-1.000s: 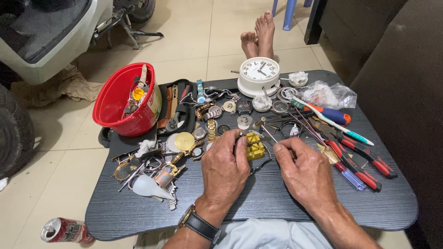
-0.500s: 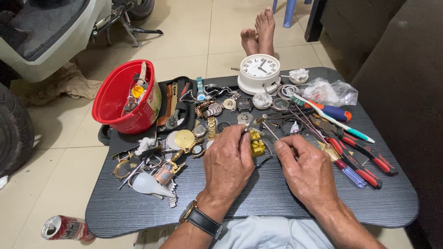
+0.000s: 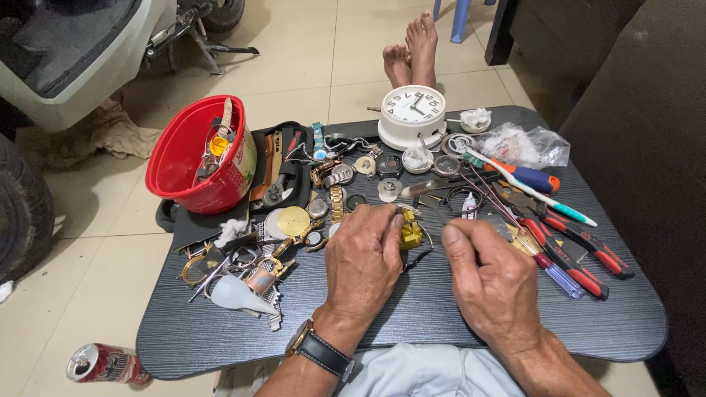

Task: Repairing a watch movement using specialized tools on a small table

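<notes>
My left hand (image 3: 364, 268), with a wristwatch on its wrist, is shut on a small yellow block (image 3: 410, 235) that has a dark strap loop hanging below it, just above the dark table (image 3: 412, 323). To its right my right hand (image 3: 489, 283) has thumb and fingers pinched together, close to the yellow block. I cannot see what, if anything, sits between those fingertips.
Beyond my hands lie several watches and watch parts (image 3: 338, 176), a white round clock (image 3: 412, 114), a red bucket (image 3: 195, 158) at the left, red-handled pliers (image 3: 581, 246), a toothbrush (image 3: 533, 191) and a plastic bag (image 3: 526, 143). A can (image 3: 103, 364) lies on the floor. Bare feet (image 3: 412, 48) rest beyond the table.
Both hands stay over the same spot. My right hand's thumb has edged slightly right, away from the yellow block.
</notes>
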